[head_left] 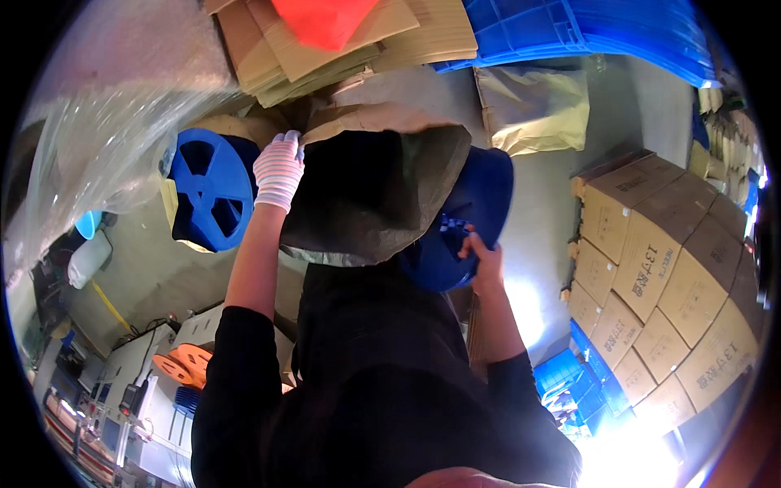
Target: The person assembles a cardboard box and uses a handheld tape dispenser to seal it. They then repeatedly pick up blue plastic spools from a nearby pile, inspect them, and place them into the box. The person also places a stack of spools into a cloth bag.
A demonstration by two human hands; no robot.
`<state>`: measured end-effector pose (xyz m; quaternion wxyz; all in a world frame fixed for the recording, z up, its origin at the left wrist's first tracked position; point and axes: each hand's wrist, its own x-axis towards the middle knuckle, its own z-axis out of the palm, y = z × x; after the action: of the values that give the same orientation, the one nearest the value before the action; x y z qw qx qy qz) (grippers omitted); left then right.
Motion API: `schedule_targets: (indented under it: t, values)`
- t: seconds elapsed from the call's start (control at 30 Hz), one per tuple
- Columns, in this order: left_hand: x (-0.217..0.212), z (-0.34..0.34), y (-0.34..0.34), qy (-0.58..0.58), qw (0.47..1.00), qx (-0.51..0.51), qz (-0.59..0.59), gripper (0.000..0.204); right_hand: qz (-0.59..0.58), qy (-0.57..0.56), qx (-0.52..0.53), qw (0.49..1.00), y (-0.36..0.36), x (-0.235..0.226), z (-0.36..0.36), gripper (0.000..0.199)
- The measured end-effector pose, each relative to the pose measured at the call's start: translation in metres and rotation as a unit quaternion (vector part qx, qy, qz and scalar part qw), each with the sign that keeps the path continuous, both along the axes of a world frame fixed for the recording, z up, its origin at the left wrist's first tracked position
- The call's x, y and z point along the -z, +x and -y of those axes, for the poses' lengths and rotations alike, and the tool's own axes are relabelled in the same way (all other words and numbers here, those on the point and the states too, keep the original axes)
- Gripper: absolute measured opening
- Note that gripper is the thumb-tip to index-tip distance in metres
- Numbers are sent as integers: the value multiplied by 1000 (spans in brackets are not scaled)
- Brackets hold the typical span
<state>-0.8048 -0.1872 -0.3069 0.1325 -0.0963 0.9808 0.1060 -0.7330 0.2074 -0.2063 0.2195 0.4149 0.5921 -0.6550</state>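
My left hand (279, 169), in a striped knitted glove, is closed on the rim of a large sack (346, 238) with a dark inside. The sack's mouth gapes toward me. At the sack's right side my right hand (482, 256) has its fingers curled at the hub of a dark blue reel (488, 183). The sack's edge covers part of that reel. Another blue reel (213, 189), with spoke-like openings, stands just left of my left hand.
Flattened cardboard (390, 32) and blue plastic crates (529, 28) lie beyond the sack. Stacked cartons (643, 252) stand on the right, below a yellowish sack (541, 106). Clear plastic film (98, 146) hangs on the left. Orange reels (185, 364) are at lower left.
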Motion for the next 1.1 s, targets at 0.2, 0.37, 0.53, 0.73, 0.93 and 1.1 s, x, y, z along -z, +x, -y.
schedule_targets:
  t: [0.2, 0.37, 0.53, 0.73, 0.93, 1.1]
  values:
    - [-3, -15, -1, 101, 994, -18, 29, 20, -149, 39, 15, 988, -6, -165, 4, 27]
    - [-14, -23, -12, 138, 987, -42, 67, 30, -327, -35, -154, 932, 11, -229, 11, 11]
    - [9, -26, -31, 217, 968, -63, 109, 41, -180, 196, -270, 925, 32, -174, 69, 10]
    - [164, 14, -19, 551, 810, -175, 99, 29, -184, 88, -600, 774, 25, -120, 107, 30]
    - [113, 9, -2, 387, 921, 40, 32, 33, -50, 69, -580, 810, 2, -85, 131, 26]
    - [53, -24, 6, 494, 839, -222, 48, 35, 31, 41, -542, 839, -27, 9, 155, 28]
